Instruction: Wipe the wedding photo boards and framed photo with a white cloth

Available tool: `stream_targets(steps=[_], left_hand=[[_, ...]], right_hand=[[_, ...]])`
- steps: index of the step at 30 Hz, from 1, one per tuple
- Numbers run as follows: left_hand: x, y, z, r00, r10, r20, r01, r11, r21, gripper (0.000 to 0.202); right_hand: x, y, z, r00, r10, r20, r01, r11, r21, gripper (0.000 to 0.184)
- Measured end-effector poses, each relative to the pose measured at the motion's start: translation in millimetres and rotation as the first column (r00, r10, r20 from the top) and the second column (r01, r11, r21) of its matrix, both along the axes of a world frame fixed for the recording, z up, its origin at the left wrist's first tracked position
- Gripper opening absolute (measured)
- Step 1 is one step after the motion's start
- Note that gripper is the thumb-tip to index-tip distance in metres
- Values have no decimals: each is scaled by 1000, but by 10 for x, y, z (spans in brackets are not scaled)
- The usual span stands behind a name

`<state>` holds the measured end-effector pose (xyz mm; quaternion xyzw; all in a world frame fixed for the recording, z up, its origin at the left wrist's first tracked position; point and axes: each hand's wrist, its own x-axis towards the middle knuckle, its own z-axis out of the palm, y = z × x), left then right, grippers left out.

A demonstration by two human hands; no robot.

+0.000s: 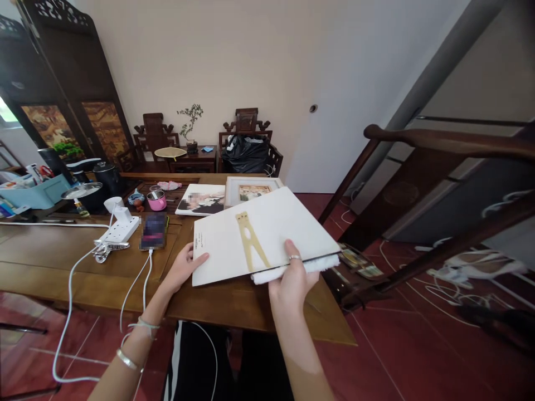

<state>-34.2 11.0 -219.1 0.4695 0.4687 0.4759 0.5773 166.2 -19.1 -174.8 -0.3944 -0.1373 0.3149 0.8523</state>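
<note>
A large white album with a gold figure on its cover is held tilted over the near edge of the wooden table. My right hand grips its front edge, thumb on top, together with a white cloth under the cover. My left hand holds the album's left edge, thumb on the cover and fingers beneath.
A phone on a cable, a white power strip, a pink pot, a photo print and a framed picture lie behind the album. Dark chairs stand at the wall. A wooden stair rail rises at right.
</note>
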Motion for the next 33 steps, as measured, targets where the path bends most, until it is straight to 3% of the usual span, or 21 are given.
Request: stream_targets(steps=[4, 6, 10, 12, 14, 15, 17, 19, 20, 22, 25, 28, 33], left_hand=[[-71, 63, -46, 982, 66, 176, -53, 996, -77, 50], [-114, 94, -76, 975, 91, 202, -81, 995, -58, 49], [-182, 147, -130, 970, 173, 169, -167, 985, -48, 48], [-201, 164, -136, 966, 200, 165, -195, 980, -48, 49], [-207, 170, -124, 963, 212, 165, -207, 977, -49, 50], [-205, 170, -112, 962, 218, 165, -212, 976, -53, 49], [-193, 164, -87, 960, 227, 164, -218, 973, -73, 47], [-176, 156, -66, 961, 225, 160, -211, 973, -97, 45], [-169, 153, -60, 963, 220, 154, -206, 973, -104, 44], [-161, 151, -57, 968, 213, 135, -199, 974, -112, 44], [-162, 151, -66, 971, 214, 110, -202, 973, -111, 45], [-161, 146, -64, 974, 212, 81, -203, 973, -108, 47], [-139, 144, -54, 980, 184, -81, -189, 981, -51, 59]], right_hand=[[155, -89, -201, 994, 92, -52, -95, 993, -63, 59], [278, -113, -254, 996, 62, -65, -68, 993, -95, 57], [597, -140, -257, 981, -156, 112, 165, 984, -74, 68], [788, -165, -233, 912, -272, 307, 301, 952, -52, 71], [992, -207, -217, 772, -291, 565, 390, 919, -59, 58], [1093, -231, -216, 663, -245, 707, 411, 909, -69, 47], [1271, -279, -226, 364, -77, 928, 418, 904, -89, 22], [1383, -309, -239, 52, 68, 996, 391, 917, -83, 9], [1405, -314, -242, -69, 108, 992, 361, 930, -77, 8], [1383, -304, -243, -232, 133, 963, 258, 963, -71, 11], [1247, -244, -253, -366, 94, 926, 62, 995, -76, 17], [1103, -164, -316, -449, 72, 891, -87, 988, -124, 27], [977, -93, -482, -542, 187, 819, -131, 944, -303, 47]])
